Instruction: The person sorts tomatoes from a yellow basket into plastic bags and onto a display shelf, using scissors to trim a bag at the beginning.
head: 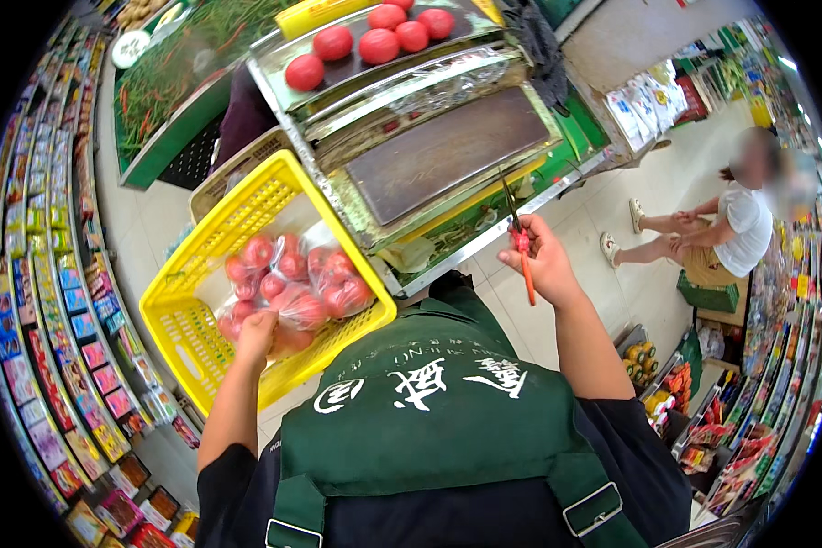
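My left hand (257, 335) reaches into a yellow plastic crate (205, 288) and pinches a clear plastic bag of tomatoes (298, 307). More bagged tomatoes (344, 282) lie around it in the crate. In my right hand (546, 257) is a red-handled cutting tool (522, 250), its narrow dark tip pointing away from me over the edge of the stand. Whether it has one blade or two is hard to tell. Several loose tomatoes (379, 46) rest on the upper level of the stand, beyond a flat dark board (445, 154).
The stand's metal edge (466, 253) runs just ahead of my body. Left of it are a green bin of green and red chillies (185, 82) and packed shelves (48, 274). A seated person (743, 222) is at the right, near crates of produce (640, 363).
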A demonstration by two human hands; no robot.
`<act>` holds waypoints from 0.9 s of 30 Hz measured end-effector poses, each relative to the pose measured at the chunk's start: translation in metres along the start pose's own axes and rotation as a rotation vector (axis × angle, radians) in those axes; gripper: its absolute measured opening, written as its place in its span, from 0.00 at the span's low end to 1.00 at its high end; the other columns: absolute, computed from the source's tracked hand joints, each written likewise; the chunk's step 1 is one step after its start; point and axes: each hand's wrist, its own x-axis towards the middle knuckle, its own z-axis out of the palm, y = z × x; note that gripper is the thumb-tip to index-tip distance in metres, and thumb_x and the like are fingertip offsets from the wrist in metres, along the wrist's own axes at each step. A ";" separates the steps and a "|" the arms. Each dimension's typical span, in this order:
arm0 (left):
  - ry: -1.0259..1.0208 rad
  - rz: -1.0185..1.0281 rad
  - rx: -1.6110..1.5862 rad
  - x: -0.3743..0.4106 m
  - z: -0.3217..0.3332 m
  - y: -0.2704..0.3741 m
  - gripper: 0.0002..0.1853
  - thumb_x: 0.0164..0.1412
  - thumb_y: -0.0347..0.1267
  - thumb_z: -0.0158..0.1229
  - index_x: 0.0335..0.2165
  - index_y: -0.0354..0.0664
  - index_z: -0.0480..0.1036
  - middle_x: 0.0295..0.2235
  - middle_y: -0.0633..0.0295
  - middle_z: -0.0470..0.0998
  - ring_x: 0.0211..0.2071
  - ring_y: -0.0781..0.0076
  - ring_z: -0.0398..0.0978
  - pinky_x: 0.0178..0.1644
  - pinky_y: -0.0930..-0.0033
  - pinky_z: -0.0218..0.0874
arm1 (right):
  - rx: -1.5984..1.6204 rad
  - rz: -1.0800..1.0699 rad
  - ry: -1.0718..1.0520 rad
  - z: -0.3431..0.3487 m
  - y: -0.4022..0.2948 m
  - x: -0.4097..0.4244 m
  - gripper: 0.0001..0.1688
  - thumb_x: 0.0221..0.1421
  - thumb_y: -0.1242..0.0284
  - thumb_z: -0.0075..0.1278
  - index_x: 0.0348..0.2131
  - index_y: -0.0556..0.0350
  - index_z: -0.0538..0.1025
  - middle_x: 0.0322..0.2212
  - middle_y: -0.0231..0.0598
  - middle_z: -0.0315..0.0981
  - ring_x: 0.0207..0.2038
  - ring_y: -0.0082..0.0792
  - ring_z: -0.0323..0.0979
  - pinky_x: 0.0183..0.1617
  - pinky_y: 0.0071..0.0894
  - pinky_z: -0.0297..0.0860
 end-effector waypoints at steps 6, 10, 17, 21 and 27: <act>-0.081 0.551 0.440 -0.107 0.040 0.192 0.15 0.68 0.32 0.53 0.25 0.34 0.74 0.20 0.71 0.71 0.23 0.83 0.66 0.29 0.72 0.60 | 0.276 0.111 -0.297 -0.018 -0.033 0.008 0.31 0.53 0.78 0.65 0.54 0.54 0.68 0.35 0.30 0.71 0.35 0.20 0.71 0.34 0.21 0.70; 0.072 0.732 0.391 -0.094 0.095 0.285 0.15 0.69 0.35 0.52 0.28 0.39 0.76 0.20 0.75 0.69 0.22 0.88 0.61 0.26 0.77 0.50 | 0.332 0.029 -0.669 -0.040 -0.054 0.035 0.36 0.55 0.54 0.63 0.52 0.58 0.67 0.33 0.31 0.67 0.33 0.21 0.69 0.37 0.24 0.68; -0.004 0.702 0.561 -0.041 0.213 0.350 0.15 0.68 0.37 0.54 0.30 0.38 0.78 0.22 0.74 0.73 0.25 0.85 0.66 0.30 0.77 0.58 | 0.412 0.197 -1.057 -0.065 -0.069 0.103 0.36 0.67 0.41 0.37 0.47 0.57 0.69 0.33 0.34 0.69 0.34 0.26 0.72 0.38 0.26 0.69; 0.018 0.795 0.703 -0.037 0.252 0.349 0.14 0.65 0.35 0.54 0.31 0.33 0.76 0.25 0.47 0.79 0.28 0.53 0.77 0.36 0.57 0.67 | 0.582 0.489 -1.097 -0.063 -0.046 0.133 0.42 0.65 0.35 0.31 0.43 0.56 0.71 0.31 0.38 0.71 0.32 0.32 0.73 0.34 0.30 0.71; 0.211 0.860 0.951 -0.068 0.260 0.353 0.13 0.65 0.35 0.56 0.30 0.34 0.75 0.25 0.44 0.75 0.27 0.44 0.75 0.33 0.53 0.65 | 0.814 0.657 -1.145 -0.049 -0.039 0.144 0.46 0.60 0.29 0.31 0.39 0.53 0.71 0.29 0.39 0.70 0.31 0.36 0.72 0.32 0.32 0.69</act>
